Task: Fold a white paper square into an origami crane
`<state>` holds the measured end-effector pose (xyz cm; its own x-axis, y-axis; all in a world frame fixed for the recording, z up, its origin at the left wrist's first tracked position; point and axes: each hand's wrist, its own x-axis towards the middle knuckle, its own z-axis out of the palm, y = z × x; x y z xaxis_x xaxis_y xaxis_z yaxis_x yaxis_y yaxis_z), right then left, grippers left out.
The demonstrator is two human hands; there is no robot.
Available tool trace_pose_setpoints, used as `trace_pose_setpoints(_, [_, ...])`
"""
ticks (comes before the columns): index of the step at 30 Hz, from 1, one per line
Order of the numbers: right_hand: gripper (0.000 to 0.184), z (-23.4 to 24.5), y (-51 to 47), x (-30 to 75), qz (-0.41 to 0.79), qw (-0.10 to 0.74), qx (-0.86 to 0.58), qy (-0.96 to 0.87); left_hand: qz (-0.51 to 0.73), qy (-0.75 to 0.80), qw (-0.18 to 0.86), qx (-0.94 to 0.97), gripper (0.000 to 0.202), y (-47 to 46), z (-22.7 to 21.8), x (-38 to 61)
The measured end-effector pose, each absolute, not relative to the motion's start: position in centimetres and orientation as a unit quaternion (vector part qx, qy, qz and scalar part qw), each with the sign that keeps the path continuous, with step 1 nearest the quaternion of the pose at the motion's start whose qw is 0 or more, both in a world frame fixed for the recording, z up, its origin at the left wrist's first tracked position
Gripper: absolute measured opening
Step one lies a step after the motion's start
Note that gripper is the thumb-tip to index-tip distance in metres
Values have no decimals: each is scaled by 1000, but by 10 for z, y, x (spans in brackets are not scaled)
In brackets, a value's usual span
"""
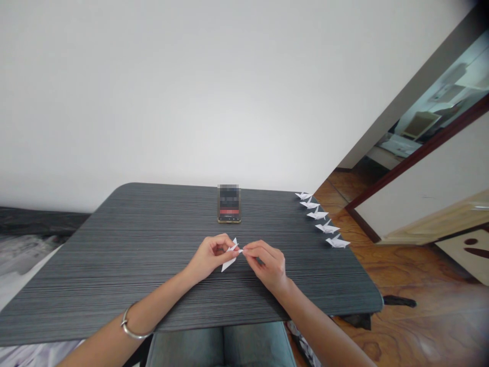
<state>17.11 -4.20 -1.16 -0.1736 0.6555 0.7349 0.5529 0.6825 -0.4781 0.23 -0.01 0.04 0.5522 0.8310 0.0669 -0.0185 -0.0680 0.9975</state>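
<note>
A small white folded paper crane [229,264] is held up over the dark table, tilted, its points sticking out above and below my fingers. My left hand [214,253] pinches its body between thumb and fingers. At its right-hand tip, my right hand [267,262] pinches a narrow white point of the same paper. Both sets of fingertips nearly meet, and they hide part of the folds. Along the table's right edge stands a row of several finished-looking white paper cranes [317,214], apart from my hands.
A phone [229,205] with a lit, partly blurred screen lies beyond my hands on the dark striped table [160,224]. A white wall [191,102] rises behind the table. To the right are a wooden floor [412,275] and a doorway. My knees are under the front edge.
</note>
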Motion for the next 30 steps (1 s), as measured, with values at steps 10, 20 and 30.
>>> trace_pose_setpoints(10, [12,-5,-48,165,93,566,-377,-728,393,297,542,681,13,-6,8,1])
trace_pose_setpoints(20, [17,-6,-43,162,439,550,-420,-573,439,308,335,774,12,-2,6,-7])
trace_pose_setpoints(30, [14,-5,-35,161,529,509,-440,-518,421,267,164,851,17,0,1,-9])
